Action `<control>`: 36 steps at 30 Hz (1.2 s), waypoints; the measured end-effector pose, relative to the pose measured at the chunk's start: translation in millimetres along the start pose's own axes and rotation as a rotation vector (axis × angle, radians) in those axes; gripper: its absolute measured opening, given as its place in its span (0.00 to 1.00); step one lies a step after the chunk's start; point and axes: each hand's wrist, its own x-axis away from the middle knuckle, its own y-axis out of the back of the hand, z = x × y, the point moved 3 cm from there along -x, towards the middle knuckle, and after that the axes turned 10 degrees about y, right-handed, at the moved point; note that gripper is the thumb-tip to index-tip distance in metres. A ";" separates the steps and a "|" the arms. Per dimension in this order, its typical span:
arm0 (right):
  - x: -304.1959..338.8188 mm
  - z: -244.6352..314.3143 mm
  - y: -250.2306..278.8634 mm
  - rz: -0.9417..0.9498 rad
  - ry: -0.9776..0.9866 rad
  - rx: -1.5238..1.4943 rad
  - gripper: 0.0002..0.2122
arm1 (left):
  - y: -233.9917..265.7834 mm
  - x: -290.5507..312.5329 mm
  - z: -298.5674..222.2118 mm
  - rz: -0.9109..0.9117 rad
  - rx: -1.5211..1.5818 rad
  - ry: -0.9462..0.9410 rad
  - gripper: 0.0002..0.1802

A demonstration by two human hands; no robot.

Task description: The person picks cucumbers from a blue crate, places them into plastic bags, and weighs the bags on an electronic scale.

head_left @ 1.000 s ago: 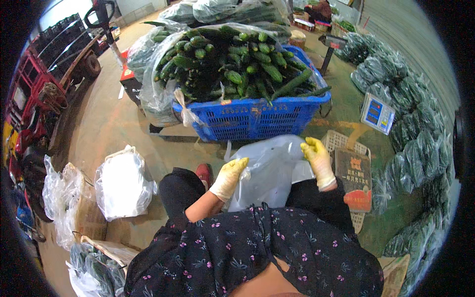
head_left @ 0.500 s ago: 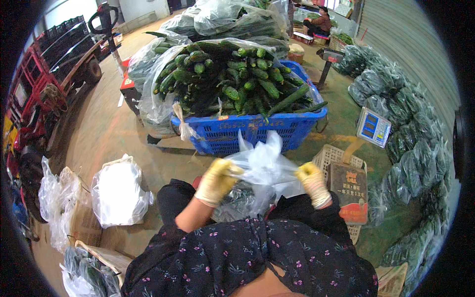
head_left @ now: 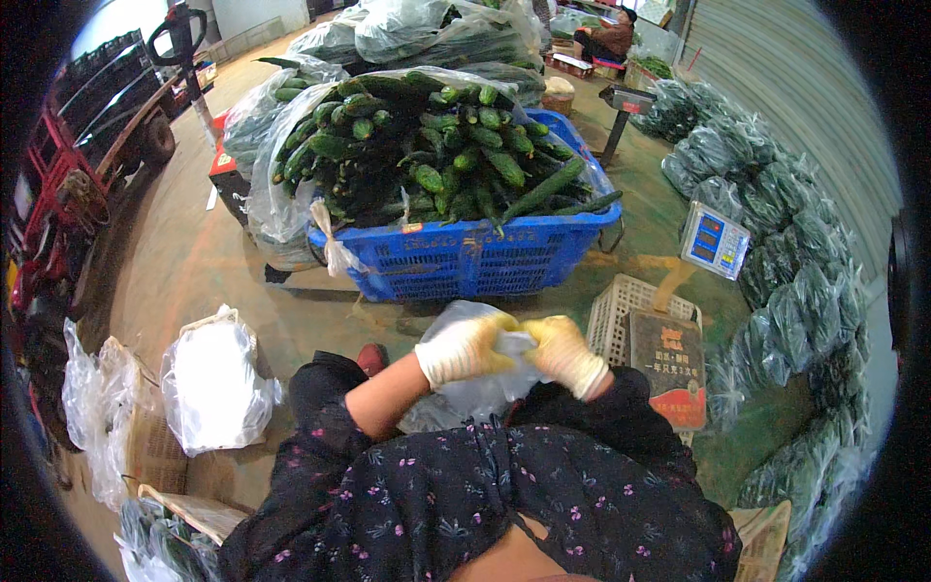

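My left hand (head_left: 467,349) and my right hand (head_left: 560,353), both in yellow and white gloves, come together in front of my lap. Between them they grip the gathered top of a clear plastic bag (head_left: 441,409), closed around its bunched film. The bag's lower part hangs between my knees; what it contains is mostly hidden. Just beyond my hands stands a blue plastic crate (head_left: 465,264) heaped with cucumbers (head_left: 456,155), a clear liner folded back around them.
Filled clear bags (head_left: 805,310) line the wall at right. A digital scale display (head_left: 716,240) stands before them, near a pale crate (head_left: 611,325) and a dark box (head_left: 665,364). White plastic bags (head_left: 213,386) lie at left. A person (head_left: 609,39) sits far back.
My hands have moved from wide apart to close together, drawing the spread bag top into a bunch. The view has shifted slightly, with the surroundings moving left.
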 end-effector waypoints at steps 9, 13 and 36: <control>14.2 -89.5 46.7 0.044 -0.272 -0.073 0.29 | -16.5 51.0 83.9 -0.225 -0.037 0.218 0.14; -35.9 -93.8 92.9 -0.161 -0.178 -0.546 0.36 | -57.7 41.2 81.2 0.155 1.029 0.422 0.15; -74.9 -119.3 85.3 -0.821 0.198 -1.799 0.24 | -48.1 9.5 113.4 0.246 1.229 0.369 0.24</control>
